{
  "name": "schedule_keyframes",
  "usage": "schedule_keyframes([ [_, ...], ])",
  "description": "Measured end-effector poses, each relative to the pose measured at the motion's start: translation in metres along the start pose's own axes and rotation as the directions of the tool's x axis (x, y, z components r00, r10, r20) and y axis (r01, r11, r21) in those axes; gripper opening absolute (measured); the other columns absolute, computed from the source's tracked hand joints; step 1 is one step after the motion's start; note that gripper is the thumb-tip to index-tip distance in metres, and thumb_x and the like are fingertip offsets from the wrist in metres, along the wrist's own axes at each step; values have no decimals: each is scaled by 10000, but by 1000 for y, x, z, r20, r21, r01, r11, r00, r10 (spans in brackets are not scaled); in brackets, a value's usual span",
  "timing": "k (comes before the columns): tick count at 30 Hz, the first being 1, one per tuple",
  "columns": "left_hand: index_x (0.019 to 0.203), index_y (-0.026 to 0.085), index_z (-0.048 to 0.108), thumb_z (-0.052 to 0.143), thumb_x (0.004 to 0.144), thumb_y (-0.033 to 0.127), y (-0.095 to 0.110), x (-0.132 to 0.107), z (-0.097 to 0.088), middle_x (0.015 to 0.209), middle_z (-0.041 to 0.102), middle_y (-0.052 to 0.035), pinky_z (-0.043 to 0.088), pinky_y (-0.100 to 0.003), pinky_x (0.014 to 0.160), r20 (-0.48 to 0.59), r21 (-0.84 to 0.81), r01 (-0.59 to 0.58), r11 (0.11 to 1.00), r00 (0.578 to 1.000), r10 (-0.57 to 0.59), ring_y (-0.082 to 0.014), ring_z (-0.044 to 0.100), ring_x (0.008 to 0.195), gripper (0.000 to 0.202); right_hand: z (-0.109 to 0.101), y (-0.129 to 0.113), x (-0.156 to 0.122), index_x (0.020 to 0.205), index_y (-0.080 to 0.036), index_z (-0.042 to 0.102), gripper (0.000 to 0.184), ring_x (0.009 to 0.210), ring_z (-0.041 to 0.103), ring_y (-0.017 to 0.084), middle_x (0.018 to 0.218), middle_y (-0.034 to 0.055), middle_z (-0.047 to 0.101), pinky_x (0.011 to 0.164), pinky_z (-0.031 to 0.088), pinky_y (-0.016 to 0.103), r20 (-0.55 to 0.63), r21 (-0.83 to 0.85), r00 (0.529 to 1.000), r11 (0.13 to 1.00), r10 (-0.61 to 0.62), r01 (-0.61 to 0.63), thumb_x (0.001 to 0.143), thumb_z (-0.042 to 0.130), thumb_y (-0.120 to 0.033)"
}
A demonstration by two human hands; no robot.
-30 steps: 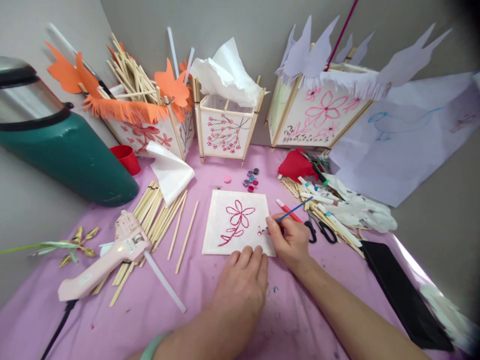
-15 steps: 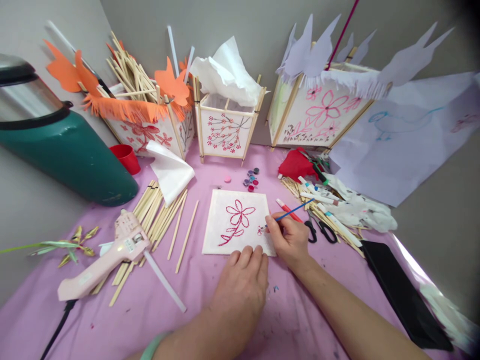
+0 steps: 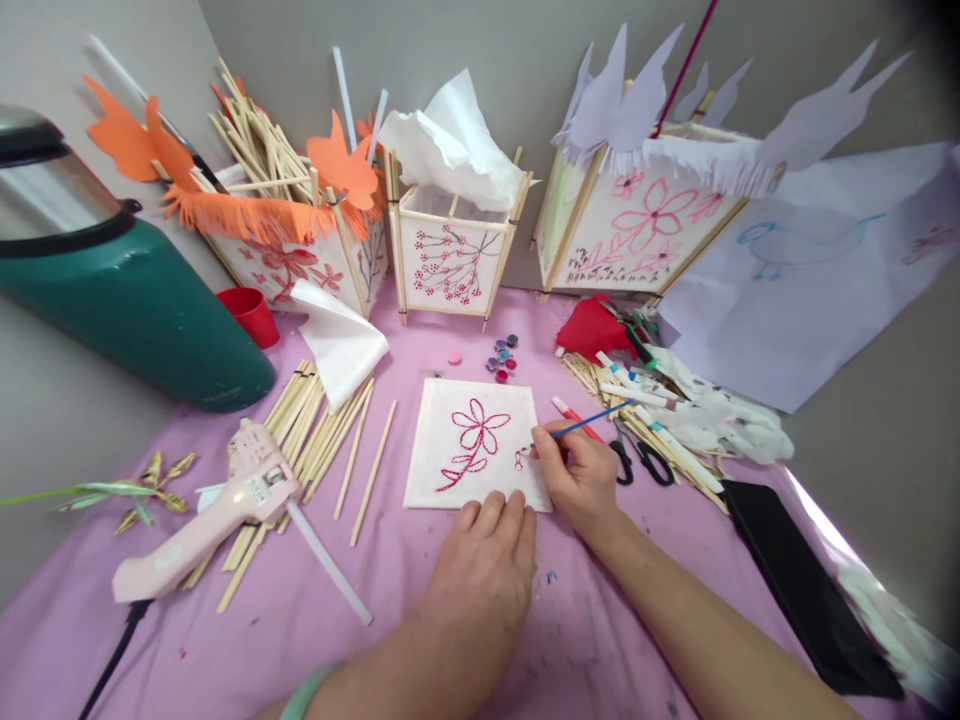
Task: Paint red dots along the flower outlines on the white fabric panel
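A white square panel (image 3: 450, 460) with a red painted flower lies on the pink cloth. My left hand (image 3: 486, 560) rests flat on the panel's near edge, fingers stretched out. My right hand (image 3: 581, 475) pinches a thin blue paintbrush (image 3: 592, 420), whose tip touches a small red mark at the panel's right edge. A cluster of small paint pots (image 3: 504, 358) sits just beyond the panel.
A pink glue gun (image 3: 217, 510) and loose bamboo sticks (image 3: 322, 430) lie at left beside a green appliance (image 3: 127, 300). Three paper lanterns (image 3: 454, 255) stand at the back. Markers, black scissors (image 3: 637, 460) and a black tablet (image 3: 810, 590) are at right.
The brush tip has shifted slightly upward by the small red mark. My left hand has stayed put.
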State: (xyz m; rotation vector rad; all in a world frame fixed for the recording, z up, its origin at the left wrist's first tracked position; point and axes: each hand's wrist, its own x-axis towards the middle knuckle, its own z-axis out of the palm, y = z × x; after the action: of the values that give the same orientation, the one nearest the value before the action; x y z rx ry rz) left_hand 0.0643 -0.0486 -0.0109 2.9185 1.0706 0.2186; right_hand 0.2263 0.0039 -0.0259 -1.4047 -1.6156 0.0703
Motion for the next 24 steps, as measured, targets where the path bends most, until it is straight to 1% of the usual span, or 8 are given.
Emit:
schedule_keyframes([
  [10, 1289, 80, 469, 414, 895, 219, 0, -2, 5, 1332, 495, -133, 362, -413, 898, -11, -14, 5, 1000, 1000, -5, -282, 450, 1123, 422, -2, 2, -1, 719, -183, 599, 131, 489, 548, 100, 633, 1, 635, 498, 430, 231, -16, -9, 1000, 1000, 13, -13, 838, 567, -226],
  [20, 1283, 77, 483, 405, 896, 220, 0, -1, 3, 1325, 507, -123, 375, -409, 888, -5, -10, 5, 1000, 1000, -5, -283, 460, 1106, 420, -4, 0, -1, 667, -184, 579, 171, 450, 499, 83, 602, -5, 618, 462, 401, 224, -5, -34, 1000, 999, -21, 21, 833, 567, -221],
  [24, 1266, 74, 501, 407, 893, 217, 0, 0, 2, 1306, 525, -119, 386, -402, 872, 3, -14, 1, 1000, 1000, -1, -279, 474, 1085, 411, -3, 0, -2, 631, -183, 560, 198, 451, 495, 77, 622, -3, 629, 456, 393, 223, 0, -29, 999, 999, -41, 41, 828, 571, -208],
])
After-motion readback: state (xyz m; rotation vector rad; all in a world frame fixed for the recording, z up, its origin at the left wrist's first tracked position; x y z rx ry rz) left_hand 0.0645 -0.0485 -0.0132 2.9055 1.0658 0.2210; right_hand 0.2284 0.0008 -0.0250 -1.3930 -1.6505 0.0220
